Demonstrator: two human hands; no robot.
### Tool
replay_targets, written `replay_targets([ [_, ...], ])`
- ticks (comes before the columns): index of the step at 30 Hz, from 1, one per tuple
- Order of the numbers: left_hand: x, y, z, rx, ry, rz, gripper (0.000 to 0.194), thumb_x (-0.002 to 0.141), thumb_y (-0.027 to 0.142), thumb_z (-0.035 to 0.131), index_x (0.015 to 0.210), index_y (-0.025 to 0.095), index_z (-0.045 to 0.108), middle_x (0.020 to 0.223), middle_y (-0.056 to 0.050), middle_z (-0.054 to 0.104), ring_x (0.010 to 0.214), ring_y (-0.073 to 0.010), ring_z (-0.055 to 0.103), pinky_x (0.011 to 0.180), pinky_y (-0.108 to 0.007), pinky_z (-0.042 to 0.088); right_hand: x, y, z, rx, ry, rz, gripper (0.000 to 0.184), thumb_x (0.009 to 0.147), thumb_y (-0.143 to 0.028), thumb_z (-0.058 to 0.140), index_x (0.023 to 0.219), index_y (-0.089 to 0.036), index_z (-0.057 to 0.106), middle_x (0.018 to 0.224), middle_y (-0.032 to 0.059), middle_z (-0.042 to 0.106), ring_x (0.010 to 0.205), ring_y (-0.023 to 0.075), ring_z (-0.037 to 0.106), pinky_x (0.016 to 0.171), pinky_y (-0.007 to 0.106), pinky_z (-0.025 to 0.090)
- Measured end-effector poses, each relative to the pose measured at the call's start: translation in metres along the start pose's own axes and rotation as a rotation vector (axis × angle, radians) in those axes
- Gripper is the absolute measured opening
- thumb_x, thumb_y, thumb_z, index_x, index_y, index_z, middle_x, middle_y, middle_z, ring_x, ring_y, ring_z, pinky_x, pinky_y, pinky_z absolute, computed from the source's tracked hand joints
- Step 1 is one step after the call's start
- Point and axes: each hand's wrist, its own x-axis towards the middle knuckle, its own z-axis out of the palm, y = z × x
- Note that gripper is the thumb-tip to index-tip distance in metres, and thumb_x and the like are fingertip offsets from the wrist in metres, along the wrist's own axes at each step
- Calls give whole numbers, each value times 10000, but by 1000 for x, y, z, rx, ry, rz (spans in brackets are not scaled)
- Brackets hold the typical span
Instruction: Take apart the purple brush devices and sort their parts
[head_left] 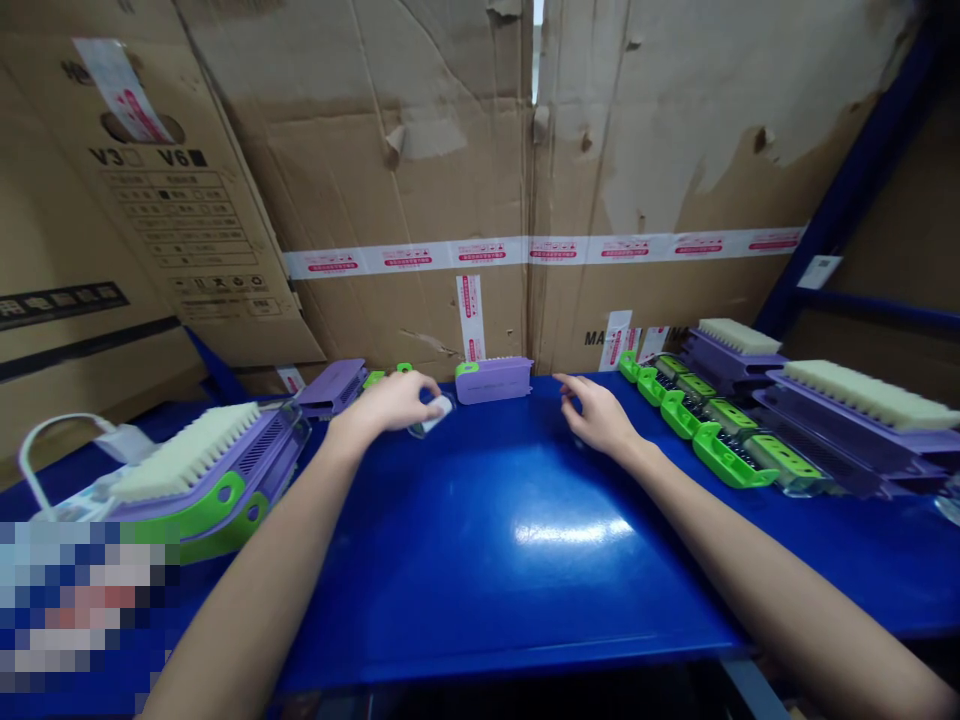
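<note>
My left hand (397, 400) is over the far left of the blue table (450, 560), its fingers and thumb closed around a small clear piece with a white part (435, 415). The fingers cover much of that piece, and its kind does not show. Between my hands, a purple plastic housing (495, 383) with a green end stands on its long edge at the cardboard. My right hand (596, 412) hovers low over the table to the right of the housing, apart from it. Its index finger stretches forward and the others bend loosely, with nothing visible in them.
On the right lie several green plastic parts (679, 415) and purple housings topped with cream bristle-like blocks (870, 390). At left sit stacked purple-and-green units (225, 490), a white cable (34, 440) and another purple housing (330, 388). Taped cardboard (420, 180) walls the back; a blue post (847, 190) rises right.
</note>
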Motion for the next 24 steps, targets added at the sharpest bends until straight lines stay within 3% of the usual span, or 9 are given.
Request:
replay_targets([
  [3, -1, -27, -6, 41, 254, -215, 470, 785, 490, 475, 1174, 282, 638, 1060, -76, 702, 978, -303, 644, 784, -364, 489, 0, 0, -1, -7, 1, -8, 417, 834, -178, 426, 1231, -151, 552, 999, 107, 666, 878, 208, 633, 816, 336, 505],
  [5, -4, -40, -6, 69, 335, -341, 479, 804, 497, 448, 1190, 283, 633, 1074, -98, 695, 1003, -335, 631, 798, -404, 490, 0, 0, -1, -7, -5, -9, 419, 835, -179, 425, 1233, -144, 550, 1006, 111, 665, 882, 208, 634, 821, 335, 505],
  [16, 0, -59, 15, 134, 224, -597, 396, 815, 388, 511, 1116, 175, 656, 1140, -179, 646, 1041, -346, 614, 816, -394, 493, 0, 0, 0, 0, -17, -5, 412, 842, -191, 420, 1233, -158, 546, 1005, 101, 662, 886, 200, 628, 827, 331, 501],
  [20, 2, -63, 22, 152, 242, -601, 384, 812, 368, 520, 1093, 142, 654, 1122, -201, 648, 1034, -348, 616, 805, -396, 494, -1, -1, 0, -3, -31, 1, 409, 847, -192, 420, 1233, -156, 552, 1009, 109, 663, 887, 206, 629, 825, 341, 501],
  [24, 4, -65, 27, 137, 189, -588, 344, 795, 349, 555, 1037, 131, 663, 1119, -216, 645, 1013, -348, 625, 787, -385, 492, -1, -1, 0, 11, -34, 0, 415, 844, -183, 421, 1236, -153, 554, 1017, 115, 662, 884, 208, 627, 824, 351, 500],
])
